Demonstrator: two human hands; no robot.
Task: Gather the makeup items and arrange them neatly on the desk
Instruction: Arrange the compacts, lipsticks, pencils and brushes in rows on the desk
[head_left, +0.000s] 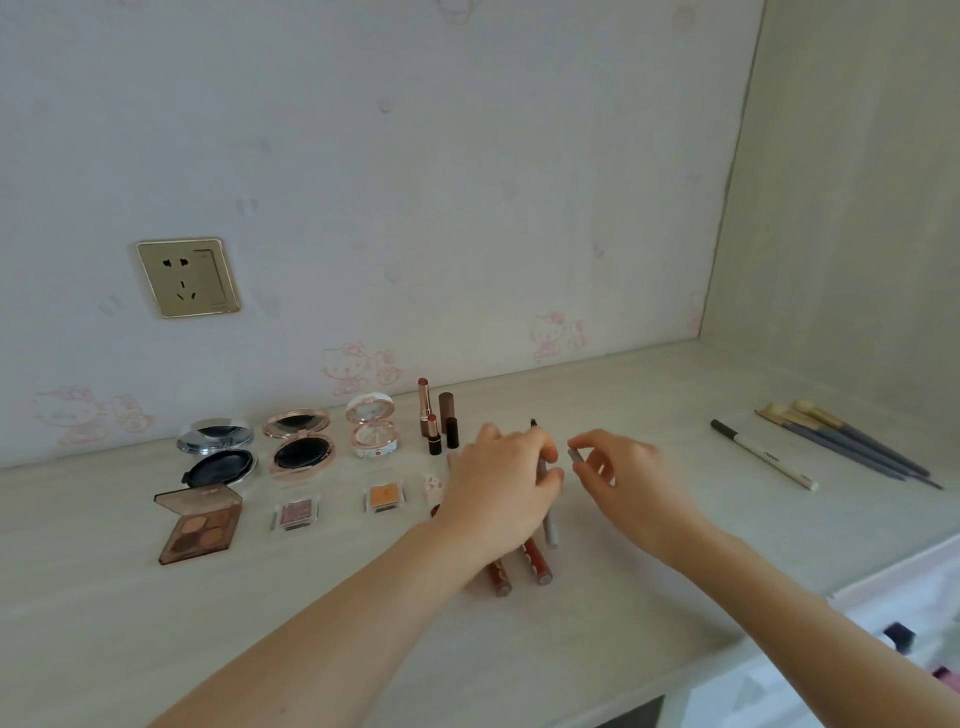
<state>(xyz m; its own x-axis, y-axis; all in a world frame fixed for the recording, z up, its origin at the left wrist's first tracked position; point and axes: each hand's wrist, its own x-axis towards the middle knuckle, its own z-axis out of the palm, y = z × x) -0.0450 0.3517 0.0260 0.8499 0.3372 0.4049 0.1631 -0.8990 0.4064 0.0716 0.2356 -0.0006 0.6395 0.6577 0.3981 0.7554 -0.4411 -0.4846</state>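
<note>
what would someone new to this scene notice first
The two hands meet at mid-desk: the left hand grips a grey pencil, and the right hand pinches a small grey cap just beside it. To their left, open compacts and an eyeshadow palette lie in tidy rows. A gold wall socket stands out above them.

Pale wood desk (649, 561), three open compacts (300, 447) far left, eyeshadow palette (200, 525) and two small pans (295, 513) nearer, lipsticks (439, 423) upright in the middle, red tubes (536, 564) nearer, white pen (763, 457) and brushes (852, 448) right.
</note>
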